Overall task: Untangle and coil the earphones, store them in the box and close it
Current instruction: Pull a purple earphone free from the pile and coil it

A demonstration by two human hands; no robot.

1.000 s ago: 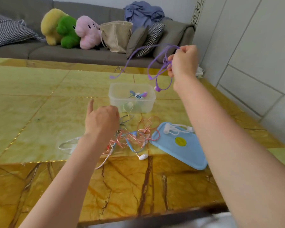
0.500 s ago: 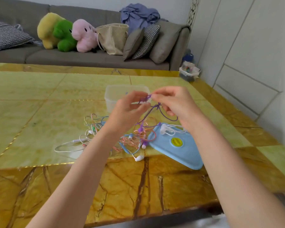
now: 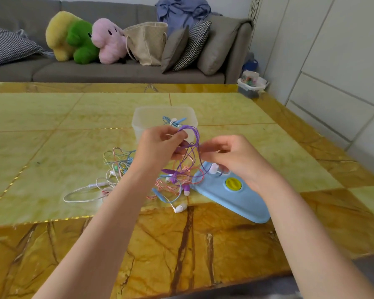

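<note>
— So, where does it stand, taking the box point(image 3: 138, 119) as reference?

— Left of the box and nearer the person, a tangled heap of earphones point(image 3: 119, 167) lies loose on the table point(image 3: 41, 137); none of it is coiled. Directly before the box, the left hand point(image 3: 158, 147) has its fingers curled, pinching a loop of the purple earphones point(image 3: 191, 145). The right hand point(image 3: 231, 156) pinches the same cord just beside it, with the buds hanging toward the heap.

— Anything stored?

— One blue coil point(image 3: 173, 121) sits inside the box. The blue lid point(image 3: 235, 201) lies off, right of the box and nearer the person, with a white pair point(image 3: 214, 169) resting on it. I judge the task early: most sets remain, closing untouched.

— Markings?

— A yellow disc on the lid; no lettering legible.
</note>
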